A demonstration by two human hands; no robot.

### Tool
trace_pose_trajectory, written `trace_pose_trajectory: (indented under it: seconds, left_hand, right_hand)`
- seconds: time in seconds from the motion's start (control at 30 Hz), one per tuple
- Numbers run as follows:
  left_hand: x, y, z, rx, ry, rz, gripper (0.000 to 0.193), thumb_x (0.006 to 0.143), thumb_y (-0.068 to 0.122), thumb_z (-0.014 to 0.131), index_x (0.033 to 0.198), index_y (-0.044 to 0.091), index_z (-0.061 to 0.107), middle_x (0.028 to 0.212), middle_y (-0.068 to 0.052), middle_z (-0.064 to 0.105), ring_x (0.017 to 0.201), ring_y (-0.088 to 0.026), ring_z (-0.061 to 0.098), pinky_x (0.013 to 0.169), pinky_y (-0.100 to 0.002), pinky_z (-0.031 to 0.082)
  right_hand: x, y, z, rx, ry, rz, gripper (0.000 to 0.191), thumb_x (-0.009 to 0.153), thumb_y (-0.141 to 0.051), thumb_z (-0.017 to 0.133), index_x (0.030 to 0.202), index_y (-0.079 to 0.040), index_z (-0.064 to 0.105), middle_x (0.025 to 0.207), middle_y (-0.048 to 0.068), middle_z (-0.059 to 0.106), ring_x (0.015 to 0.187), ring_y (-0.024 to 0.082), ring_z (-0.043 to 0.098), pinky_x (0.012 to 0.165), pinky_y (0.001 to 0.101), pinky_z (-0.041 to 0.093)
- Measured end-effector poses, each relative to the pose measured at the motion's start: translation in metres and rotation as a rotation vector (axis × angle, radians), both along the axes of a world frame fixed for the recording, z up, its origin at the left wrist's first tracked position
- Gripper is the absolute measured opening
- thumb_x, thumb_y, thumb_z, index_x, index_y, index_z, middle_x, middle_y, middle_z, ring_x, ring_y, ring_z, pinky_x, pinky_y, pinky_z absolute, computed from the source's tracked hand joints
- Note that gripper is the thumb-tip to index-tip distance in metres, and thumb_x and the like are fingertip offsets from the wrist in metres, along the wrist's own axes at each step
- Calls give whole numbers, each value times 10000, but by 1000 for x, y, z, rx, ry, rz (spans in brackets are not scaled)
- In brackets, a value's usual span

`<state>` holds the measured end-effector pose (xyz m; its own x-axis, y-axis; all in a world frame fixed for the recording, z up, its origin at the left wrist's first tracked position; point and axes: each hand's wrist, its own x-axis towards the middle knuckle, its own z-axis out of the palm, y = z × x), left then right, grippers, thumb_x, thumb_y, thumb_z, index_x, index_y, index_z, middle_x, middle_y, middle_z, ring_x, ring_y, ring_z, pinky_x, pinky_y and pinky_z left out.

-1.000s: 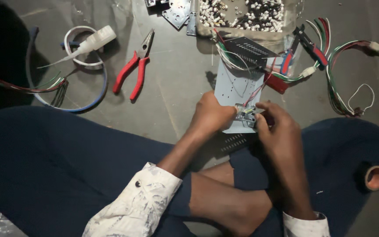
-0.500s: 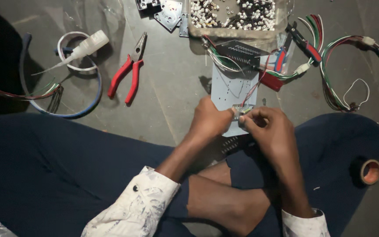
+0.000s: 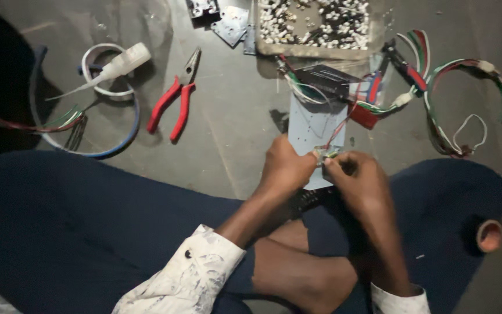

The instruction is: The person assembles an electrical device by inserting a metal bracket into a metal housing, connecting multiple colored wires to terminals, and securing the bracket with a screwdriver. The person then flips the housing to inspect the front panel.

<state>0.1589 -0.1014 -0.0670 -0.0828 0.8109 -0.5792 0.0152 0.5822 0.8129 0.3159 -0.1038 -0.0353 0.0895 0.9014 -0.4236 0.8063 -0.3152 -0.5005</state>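
Grey floor [image 3: 233, 134], red pliers [image 3: 172, 107] lying far left. Both hands, left hand [image 3: 286, 170] and right hand [image 3: 362, 185], pinching thin wires [image 3: 327, 152] at the pale panel's [image 3: 312, 125] near edge.

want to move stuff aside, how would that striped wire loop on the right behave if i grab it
The striped wire loop would probably be floppy: it lies in a loose curve on the floor. It looks thin, so likely light. The thin white wire lying against it may drag along or snag.
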Motion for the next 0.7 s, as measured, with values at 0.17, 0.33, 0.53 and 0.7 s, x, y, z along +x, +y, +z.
trace_pose_trajectory:
  seconds: [0.17,0.33,0.53,0.7]
  left_hand:
    - [-2,-1,-2,16,39,8,318,758,211,747,999,4,740,870,-195,777,796,-295,777,707,-390,591]
    - [-4,1,-2,-35,-22,14,327,749,229,730,996,14,731,868,-192,784,779,-305,793,697,-402,601]
    - [-3,-1,-5,-14,0,28,314,751,215,725,990,10,732,846,-192,776,775,-295,792,699,-398,604]
    - [-4,0,-5,-2,-4,6,310,740,220,714,977,20,738,860,-192,780,806,-305,801,726,-409,607]
  right_hand:
    - [-7,1,0,-43,-63,-64,303,863,-279,731,912,19,748,774,145,751,690,198,716,683,355,538]
    - [-4,0,-2,-49,-67,-36,318,935,-301,681,949,5,764,810,150,760,716,191,718,707,351,534]
    - [3,-1,-7,-43,78,0,286,863,-266,716,924,10,763,813,121,773,716,162,699,688,323,537]
    - [1,0,-3,-59,6,-4,289,887,-276,716,904,6,776,778,122,767,708,170,702,680,326,527]
